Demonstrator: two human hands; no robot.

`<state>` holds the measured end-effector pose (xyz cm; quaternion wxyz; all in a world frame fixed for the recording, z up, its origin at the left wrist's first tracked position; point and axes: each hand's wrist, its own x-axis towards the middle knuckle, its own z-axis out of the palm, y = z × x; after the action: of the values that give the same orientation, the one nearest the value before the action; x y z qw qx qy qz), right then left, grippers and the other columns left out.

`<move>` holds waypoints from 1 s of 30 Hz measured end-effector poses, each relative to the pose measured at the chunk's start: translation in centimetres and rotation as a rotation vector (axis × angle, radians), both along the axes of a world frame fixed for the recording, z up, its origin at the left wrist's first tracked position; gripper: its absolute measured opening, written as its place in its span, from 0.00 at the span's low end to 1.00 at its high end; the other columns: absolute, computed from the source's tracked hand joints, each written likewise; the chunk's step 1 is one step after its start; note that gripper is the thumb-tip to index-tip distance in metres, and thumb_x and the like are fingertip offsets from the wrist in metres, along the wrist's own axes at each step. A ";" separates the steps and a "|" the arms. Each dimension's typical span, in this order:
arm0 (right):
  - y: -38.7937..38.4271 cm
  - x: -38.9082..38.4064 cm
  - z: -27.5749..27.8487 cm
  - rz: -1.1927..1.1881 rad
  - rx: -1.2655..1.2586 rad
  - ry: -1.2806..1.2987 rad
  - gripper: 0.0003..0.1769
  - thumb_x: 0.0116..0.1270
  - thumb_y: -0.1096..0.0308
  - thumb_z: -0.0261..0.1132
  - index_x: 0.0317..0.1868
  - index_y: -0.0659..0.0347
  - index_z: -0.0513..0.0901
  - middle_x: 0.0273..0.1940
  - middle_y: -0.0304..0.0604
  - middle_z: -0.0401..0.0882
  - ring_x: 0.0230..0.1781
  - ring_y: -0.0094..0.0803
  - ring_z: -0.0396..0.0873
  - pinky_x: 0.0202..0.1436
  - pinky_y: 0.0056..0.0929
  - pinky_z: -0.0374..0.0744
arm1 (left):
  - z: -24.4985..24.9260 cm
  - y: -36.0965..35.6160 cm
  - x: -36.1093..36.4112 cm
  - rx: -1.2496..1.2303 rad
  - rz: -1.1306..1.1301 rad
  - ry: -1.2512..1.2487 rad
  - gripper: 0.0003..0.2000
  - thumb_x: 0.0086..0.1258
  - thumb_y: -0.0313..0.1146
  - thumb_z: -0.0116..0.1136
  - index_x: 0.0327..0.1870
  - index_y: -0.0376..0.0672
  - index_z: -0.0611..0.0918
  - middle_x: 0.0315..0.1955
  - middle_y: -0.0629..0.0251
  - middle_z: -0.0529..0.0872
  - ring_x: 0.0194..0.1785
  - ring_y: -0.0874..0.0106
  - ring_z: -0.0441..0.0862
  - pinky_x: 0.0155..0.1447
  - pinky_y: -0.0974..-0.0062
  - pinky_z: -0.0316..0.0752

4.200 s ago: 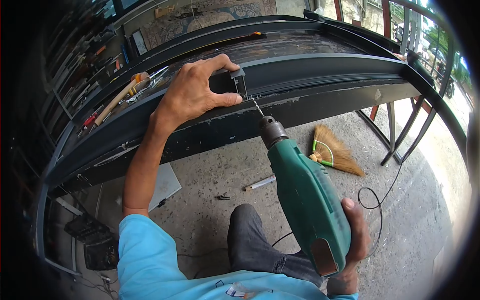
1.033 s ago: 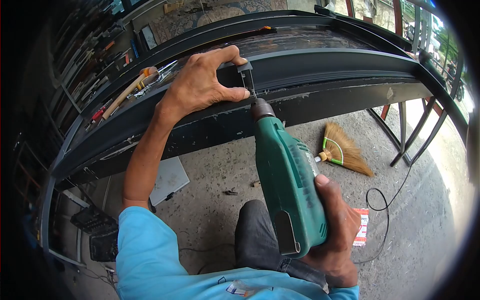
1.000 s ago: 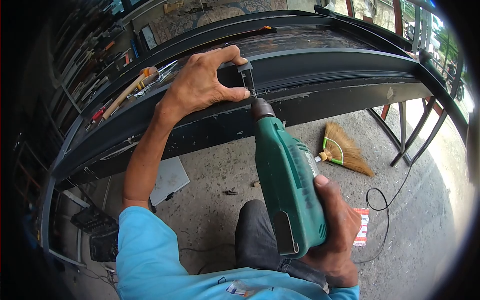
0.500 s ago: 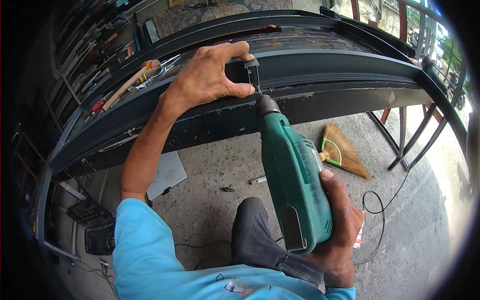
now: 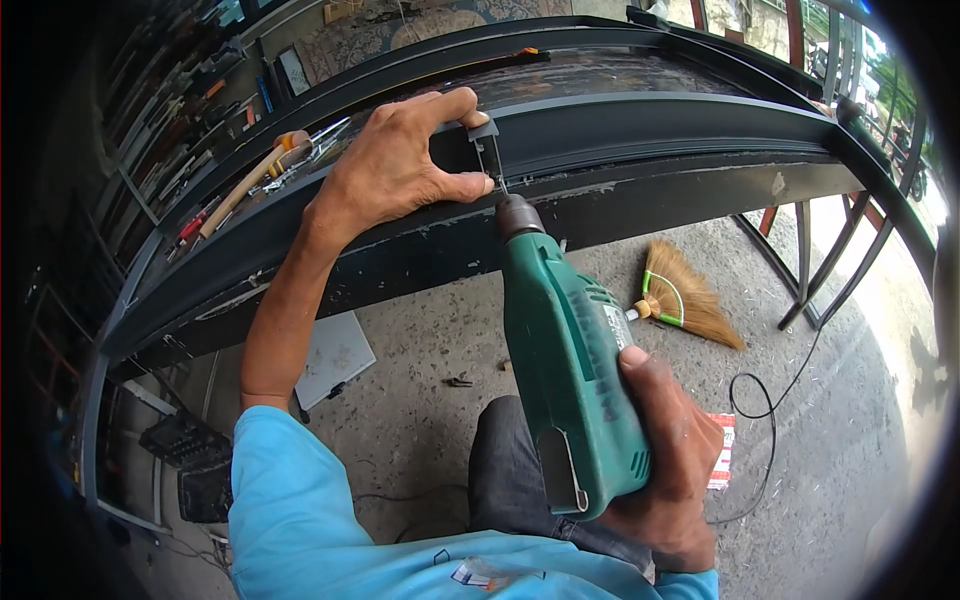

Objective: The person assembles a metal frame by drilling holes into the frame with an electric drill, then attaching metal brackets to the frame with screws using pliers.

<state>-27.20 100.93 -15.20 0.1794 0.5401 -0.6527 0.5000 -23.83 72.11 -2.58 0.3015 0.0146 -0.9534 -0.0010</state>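
My left hand (image 5: 390, 165) pinches a small dark metal profile piece (image 5: 486, 150) between thumb and fingers. That piece sits upright at the near side of a long dark metal profile (image 5: 660, 130) lying on the bench. A green power drill (image 5: 570, 370) is gripped in my right hand (image 5: 675, 440), its body slanting up and to the left. The drill's chuck (image 5: 517, 215) is close below my left thumb, and its thin bit (image 5: 504, 187) meets the lower edge of the small piece. Whether the bit has entered the metal cannot be made out.
A mallet (image 5: 245, 188) and loose hand tools lie on the bench, left of the hands. Below, the floor holds a straw broom (image 5: 690, 300), a light flat panel (image 5: 335, 358) and a black cable (image 5: 770, 440). An open black case (image 5: 205, 490) stands at lower left.
Both hands, the small piece and the drill appear slightly farther left in view, as do the bench parts. The bit stays at the piece's lower edge.
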 end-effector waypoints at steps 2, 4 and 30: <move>0.0 0.1 0.0 -0.005 0.000 -0.008 0.49 0.40 0.61 0.80 0.66 0.63 0.71 0.37 0.51 0.81 0.31 0.39 0.82 0.35 0.35 0.78 | 0.0 -0.1 0.0 0.017 -0.014 0.001 0.27 0.44 0.49 0.77 0.40 0.41 0.81 0.42 0.59 0.86 0.53 0.59 0.83 0.64 0.55 0.72; 0.1 0.1 0.0 -0.009 -0.001 -0.012 0.48 0.40 0.62 0.80 0.66 0.62 0.71 0.37 0.51 0.81 0.31 0.39 0.82 0.36 0.35 0.79 | -0.1 -0.1 -0.1 0.033 -0.027 0.007 0.27 0.44 0.49 0.77 0.40 0.41 0.81 0.43 0.59 0.86 0.53 0.59 0.83 0.64 0.55 0.72; 1.6 2.0 -1.0 -0.079 -0.032 -0.039 0.35 0.63 0.63 0.68 0.68 0.66 0.66 0.53 0.58 0.79 0.51 0.47 0.82 0.55 0.39 0.80 | -0.7 -0.9 -0.4 -0.081 -0.099 0.065 0.27 0.49 0.47 0.75 0.47 0.41 0.80 0.44 0.56 0.85 0.52 0.56 0.83 0.63 0.57 0.74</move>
<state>-25.23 102.57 -16.18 0.1948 0.5012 -0.6687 0.5135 -24.20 71.22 -3.32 0.3324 -0.0448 -0.9418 0.0221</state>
